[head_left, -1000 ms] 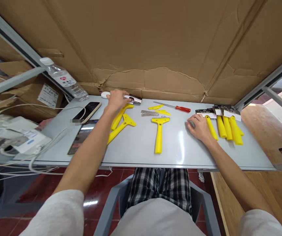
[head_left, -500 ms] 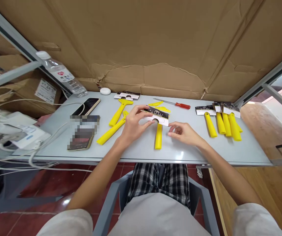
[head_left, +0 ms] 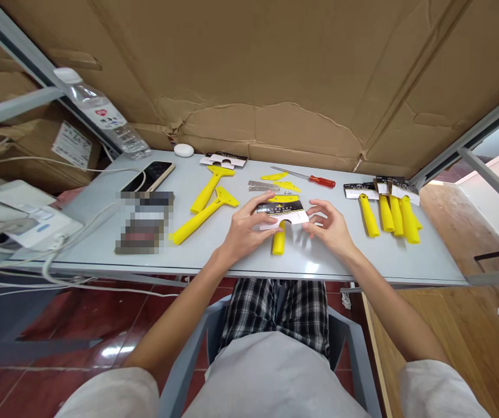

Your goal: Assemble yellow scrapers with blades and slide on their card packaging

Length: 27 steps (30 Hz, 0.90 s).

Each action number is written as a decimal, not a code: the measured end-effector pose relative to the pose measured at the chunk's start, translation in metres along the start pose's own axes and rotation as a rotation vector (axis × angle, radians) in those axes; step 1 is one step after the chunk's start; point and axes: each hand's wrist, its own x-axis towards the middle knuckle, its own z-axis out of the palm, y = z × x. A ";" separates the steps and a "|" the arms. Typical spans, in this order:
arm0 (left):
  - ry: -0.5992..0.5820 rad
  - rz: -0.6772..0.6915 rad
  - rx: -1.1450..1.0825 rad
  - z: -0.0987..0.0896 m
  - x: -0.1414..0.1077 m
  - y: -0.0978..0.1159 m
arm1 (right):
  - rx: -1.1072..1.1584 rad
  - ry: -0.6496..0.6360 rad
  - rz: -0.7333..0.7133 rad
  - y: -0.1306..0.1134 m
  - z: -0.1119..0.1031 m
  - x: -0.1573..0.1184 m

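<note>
A black-and-white packaging card (head_left: 295, 217) with a notch in its lower edge is between my two hands. My left hand (head_left: 247, 228) pinches its left end, thumb below and fingers above. At its right end, the curled fingertips of my right hand (head_left: 330, 228) close on the edge. Under the card lies a yellow scraper (head_left: 278, 242); its handle points toward me, and the card covers part of it. Just behind the card are a yellow blade cover (head_left: 284, 198), more yellow covers (head_left: 288, 186) and thin grey blades (head_left: 263, 186).
Two yellow scrapers (head_left: 203, 217) lie to the left, with notched cards (head_left: 223, 159) behind. Several carded scrapers (head_left: 368, 217) sit at the right. A red-handled screwdriver (head_left: 321, 182), two phones (head_left: 156, 177), a white case (head_left: 184, 150), a bottle (head_left: 110, 119) and cables (head_left: 71, 244) surround the work.
The card has come down over the scraper and now lies more level. My right hand has moved up and in to the card's right end. The view has shifted slightly.
</note>
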 end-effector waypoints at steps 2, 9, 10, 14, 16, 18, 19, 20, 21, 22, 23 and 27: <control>-0.023 0.000 -0.045 0.000 0.000 0.001 | -0.012 -0.004 0.015 0.001 -0.001 0.000; -0.042 0.077 -0.118 0.000 -0.003 -0.001 | -0.025 -0.089 -0.026 0.001 0.003 0.002; -0.034 0.100 -0.129 0.000 -0.004 -0.001 | -0.026 -0.098 -0.036 0.001 0.005 0.002; -0.039 0.096 -0.085 -0.003 -0.005 -0.002 | -0.076 -0.096 -0.057 0.003 0.006 0.002; -0.071 0.042 -0.004 -0.008 -0.007 -0.005 | -0.158 0.011 -0.123 0.005 0.004 0.002; -0.089 -0.020 0.056 -0.014 -0.011 -0.008 | -0.210 0.160 -0.207 0.008 -0.001 0.000; -0.094 -0.052 0.069 -0.017 -0.013 -0.010 | -0.210 0.208 -0.225 0.009 -0.004 -0.001; -0.105 -0.083 0.073 -0.020 -0.015 -0.012 | -0.194 0.230 -0.222 0.011 -0.007 -0.002; -0.129 -0.108 0.074 -0.023 -0.017 -0.015 | -0.174 0.226 -0.201 0.012 -0.011 -0.004; -0.168 -0.125 0.076 -0.025 -0.019 -0.017 | -0.160 0.211 -0.172 0.013 -0.014 -0.007; -0.218 -0.128 0.081 -0.027 -0.020 -0.019 | -0.153 0.199 -0.150 0.014 -0.016 -0.010; -0.435 -0.079 0.120 -0.029 -0.016 -0.027 | -0.143 0.116 -0.140 0.017 -0.020 -0.030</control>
